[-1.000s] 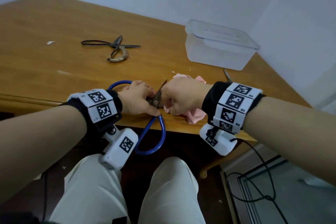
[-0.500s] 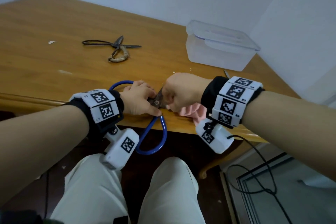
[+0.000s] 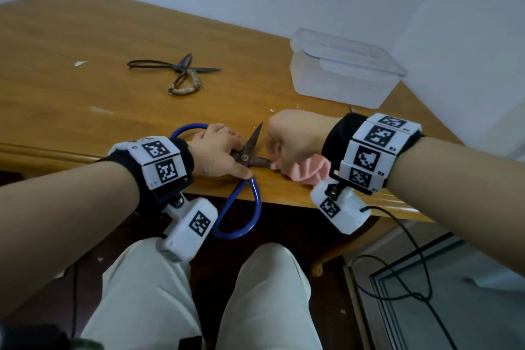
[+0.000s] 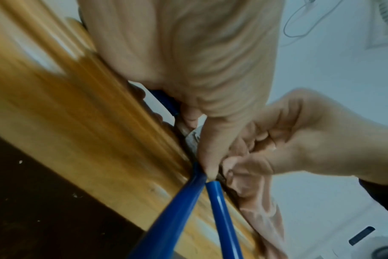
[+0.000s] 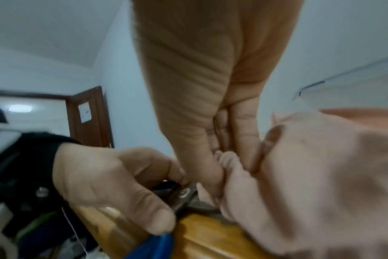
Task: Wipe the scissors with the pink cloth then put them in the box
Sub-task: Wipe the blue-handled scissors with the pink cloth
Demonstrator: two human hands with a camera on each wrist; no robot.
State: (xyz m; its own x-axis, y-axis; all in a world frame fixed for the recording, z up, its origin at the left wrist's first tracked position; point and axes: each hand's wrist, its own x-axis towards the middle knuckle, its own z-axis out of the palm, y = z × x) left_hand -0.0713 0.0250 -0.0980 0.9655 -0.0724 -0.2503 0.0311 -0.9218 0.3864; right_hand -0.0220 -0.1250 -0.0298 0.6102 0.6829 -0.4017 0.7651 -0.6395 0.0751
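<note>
Blue-handled scissors (image 3: 246,156) with rusty spread blades lie at the table's near edge, one handle loop (image 3: 241,213) hanging over it. My left hand (image 3: 220,153) grips them at the pivot, thumb near the screw (image 5: 184,192). My right hand (image 3: 292,145) is curled round the pink cloth (image 3: 309,172) and pinches it on the lower blade just right of the pivot. The upper blade tip (image 3: 260,125) points up, bare. In the left wrist view the blue handles (image 4: 188,210) run toward the camera and the cloth (image 4: 261,210) hangs beside them.
A clear plastic box (image 3: 343,68) with its lid on stands at the back right of the wooden table (image 3: 85,37). A second pair of dark old scissors (image 3: 176,72) lies open further back at the middle. A black cable (image 3: 412,258) trails on the floor at the right.
My right hand with the cloth has slid right along the lower blade, away from the pivot, uncovering the screw and the upper blade. The left hand has kept its hold.
</note>
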